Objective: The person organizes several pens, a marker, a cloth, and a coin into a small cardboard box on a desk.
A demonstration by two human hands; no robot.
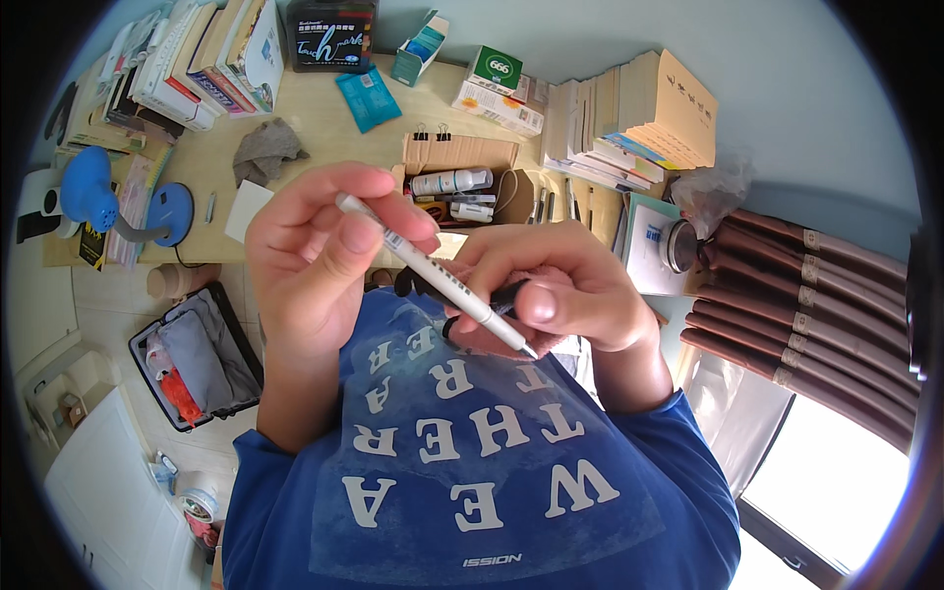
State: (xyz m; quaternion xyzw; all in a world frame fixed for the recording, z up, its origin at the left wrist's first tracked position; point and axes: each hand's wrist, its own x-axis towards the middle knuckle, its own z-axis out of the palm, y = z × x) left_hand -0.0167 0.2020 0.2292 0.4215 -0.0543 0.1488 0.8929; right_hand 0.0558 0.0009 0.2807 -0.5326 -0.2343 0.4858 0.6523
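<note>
Between the thumb and fingers of my left hand is the rear end of a white pen. The pen slants down to the right across the front of my right hand, its bare dark tip near the cloth's lower edge. My right hand grips a bunched pink cloth in front of my chest. A dark, slender object shows under the right thumb, mostly hidden by the pen and fingers; I cannot tell what it is. Both hands are raised at the desk's front edge.
An open cardboard box with bottles and small items stands on the desk. Around it are a grey cloth, several pens, book stacks and a blue lamp. An open suitcase lies on the floor.
</note>
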